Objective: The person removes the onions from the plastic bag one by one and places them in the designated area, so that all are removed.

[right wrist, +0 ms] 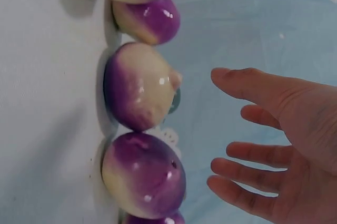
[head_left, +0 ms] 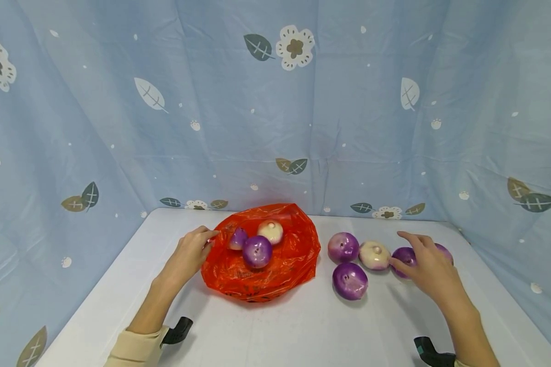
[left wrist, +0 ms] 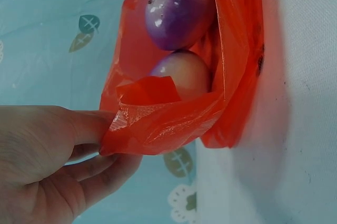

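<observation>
A red plastic bag [head_left: 300, 244] lies spread with its mouth up, holding three glossy purple-and-white onions, among them a purple one [head_left: 257, 252] and a pale one [head_left: 270, 232]. My left hand [head_left: 190, 257] pinches the bag's left rim between thumb and fingers, as the left wrist view shows. To the right of the bag stand several more onions, including a pale onion [head_left: 374, 255] and a purple onion [head_left: 350, 281]. Over the rightmost ones hovers my right hand [head_left: 429, 267], fingers spread and holding nothing. In the right wrist view, its fingers point toward a pointed-tip onion [right wrist: 141, 87].
Everything stands on a white-covered table [head_left: 280, 331]. A blue curtain [head_left: 211, 102] printed with leaves and flowers hangs behind and along both sides. A black wrist mount shows at each forearm, such as the left mount [head_left: 178, 330].
</observation>
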A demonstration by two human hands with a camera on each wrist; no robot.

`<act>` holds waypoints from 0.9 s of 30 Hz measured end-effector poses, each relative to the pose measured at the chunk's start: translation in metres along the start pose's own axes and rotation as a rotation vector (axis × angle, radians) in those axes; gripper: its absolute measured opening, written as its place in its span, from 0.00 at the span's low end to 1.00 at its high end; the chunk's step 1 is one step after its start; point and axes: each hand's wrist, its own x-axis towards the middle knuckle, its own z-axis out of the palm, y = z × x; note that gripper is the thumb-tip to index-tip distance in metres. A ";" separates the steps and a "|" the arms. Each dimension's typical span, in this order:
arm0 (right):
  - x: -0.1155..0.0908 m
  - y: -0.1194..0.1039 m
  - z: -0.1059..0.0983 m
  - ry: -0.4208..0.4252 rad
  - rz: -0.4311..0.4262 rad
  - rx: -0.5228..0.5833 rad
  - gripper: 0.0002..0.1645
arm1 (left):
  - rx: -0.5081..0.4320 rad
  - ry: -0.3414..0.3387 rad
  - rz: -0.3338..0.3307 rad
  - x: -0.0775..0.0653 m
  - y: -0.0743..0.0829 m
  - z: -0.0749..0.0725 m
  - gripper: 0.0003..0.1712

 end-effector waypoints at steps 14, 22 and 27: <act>-0.005 -0.032 0.010 0.039 -0.096 0.019 0.41 | 0.005 -0.003 -0.001 0.000 0.000 -0.001 0.17; -0.007 -0.047 0.016 0.043 -0.125 0.025 0.40 | 0.008 0.004 0.006 0.000 0.001 -0.003 0.18; -0.007 -0.056 0.019 0.051 -0.163 0.022 0.39 | 0.011 0.018 0.012 -0.001 0.000 -0.003 0.18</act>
